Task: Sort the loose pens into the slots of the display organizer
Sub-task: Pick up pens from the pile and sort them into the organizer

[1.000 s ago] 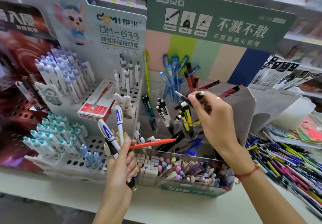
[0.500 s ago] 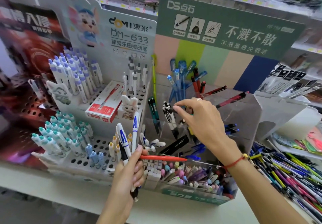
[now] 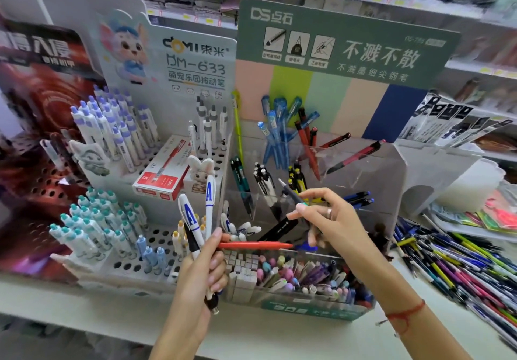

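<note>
Head view: the left hand (image 3: pixel 200 271), at six o'clock, grips a bundle of white pens (image 3: pixel 195 219) and one red pen (image 3: pixel 254 245) lying crosswise. The right hand (image 3: pixel 333 221), at three o'clock of it, pinches a dark pen (image 3: pixel 291 193) above the clear organizer (image 3: pixel 361 169), tip toward eleven o'clock.

A white display card (image 3: pixel 195 60) reads "DOMI 東米" and "DM-633", with smaller Chinese text beneath. A green header sign (image 3: pixel 347 43) reads "DS 点石" and "不溅不散", with a smaller line below that is hard to make out. Two white pens (image 3: pixel 208 200) in the left hand (image 3: pixel 201 281) each carry a blue letter "A". A red box (image 3: pixel 165 172) shows what may be "12".
</note>
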The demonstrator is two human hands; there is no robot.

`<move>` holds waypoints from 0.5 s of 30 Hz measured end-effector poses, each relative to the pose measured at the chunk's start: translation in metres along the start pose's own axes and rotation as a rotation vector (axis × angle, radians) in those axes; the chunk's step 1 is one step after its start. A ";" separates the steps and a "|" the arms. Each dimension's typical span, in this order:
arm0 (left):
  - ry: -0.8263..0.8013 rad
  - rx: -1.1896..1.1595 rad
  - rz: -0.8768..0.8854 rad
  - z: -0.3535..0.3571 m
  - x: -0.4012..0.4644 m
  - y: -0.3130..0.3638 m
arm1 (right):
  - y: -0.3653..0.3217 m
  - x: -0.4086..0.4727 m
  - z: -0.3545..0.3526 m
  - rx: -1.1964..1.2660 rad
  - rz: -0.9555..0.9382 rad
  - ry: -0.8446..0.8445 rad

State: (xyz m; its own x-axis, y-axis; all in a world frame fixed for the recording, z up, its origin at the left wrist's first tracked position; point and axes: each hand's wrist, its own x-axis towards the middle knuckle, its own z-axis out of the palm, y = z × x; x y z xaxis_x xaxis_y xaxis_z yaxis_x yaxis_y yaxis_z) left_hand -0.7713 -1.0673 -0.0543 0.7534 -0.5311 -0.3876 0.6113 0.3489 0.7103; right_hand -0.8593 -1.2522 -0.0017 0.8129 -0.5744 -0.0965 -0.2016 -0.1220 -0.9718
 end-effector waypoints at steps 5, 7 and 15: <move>0.065 0.050 0.058 0.000 0.001 0.004 | 0.001 -0.007 -0.020 0.286 0.087 0.172; 0.109 0.061 0.100 -0.001 0.004 0.007 | -0.002 -0.010 -0.027 0.391 0.144 0.102; 0.197 0.091 0.204 -0.011 0.006 0.019 | -0.023 0.000 -0.001 -0.249 -0.238 0.170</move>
State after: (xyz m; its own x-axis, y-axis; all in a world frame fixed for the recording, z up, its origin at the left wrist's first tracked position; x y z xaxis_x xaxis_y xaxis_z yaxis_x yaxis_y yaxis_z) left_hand -0.7532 -1.0556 -0.0493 0.8966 -0.2934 -0.3317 0.4248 0.3579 0.8316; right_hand -0.8552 -1.2498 0.0207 0.7548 -0.6299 0.1832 -0.1616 -0.4492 -0.8787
